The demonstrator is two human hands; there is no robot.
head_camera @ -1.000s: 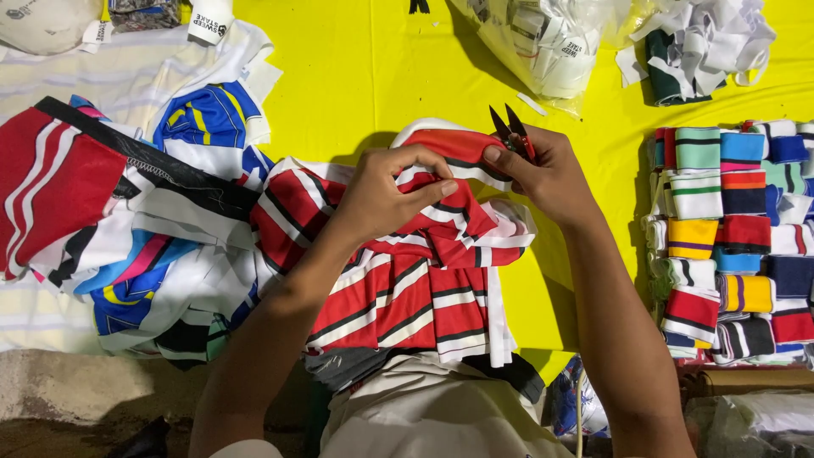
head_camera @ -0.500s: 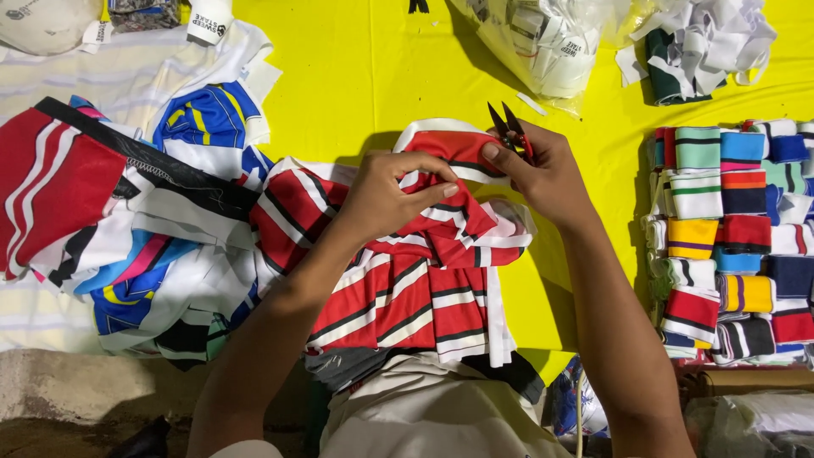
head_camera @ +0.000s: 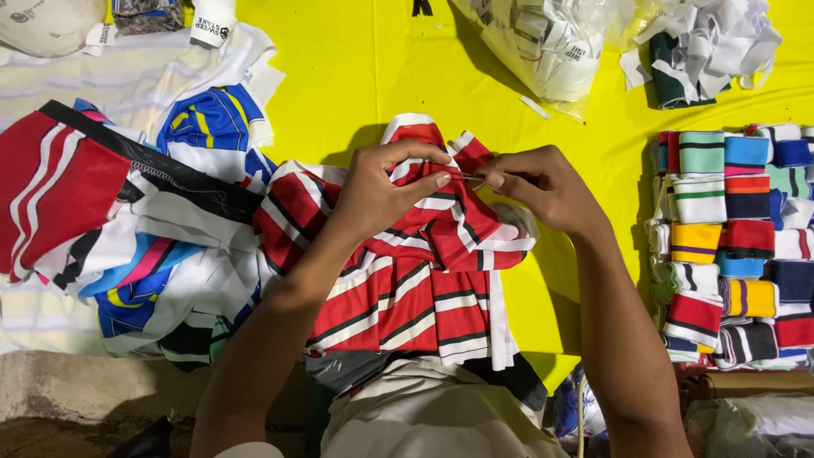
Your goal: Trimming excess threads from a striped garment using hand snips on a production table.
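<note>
A red, white and black striped garment (head_camera: 407, 288) lies bunched on the yellow table (head_camera: 339, 76) in front of me. My left hand (head_camera: 381, 191) pinches a fold of this garment near its top edge. My right hand (head_camera: 543, 187) holds small thread snips (head_camera: 471, 179). Only their metal tip shows, pointing left at the fold, close to my left fingertips. The rest of the snips is hidden inside my right fist.
A heap of cut garment pieces (head_camera: 144, 229) in red, blue, white and black lies at the left. Stacked folded striped knit bands (head_camera: 738, 246) fill the right edge. A clear plastic bag of white labels (head_camera: 551, 42) and white fabric scraps (head_camera: 712, 42) sit at the back.
The snips pointed up from my right hand before; now they are turned down toward the fold. My hands have come closer together over the garment.
</note>
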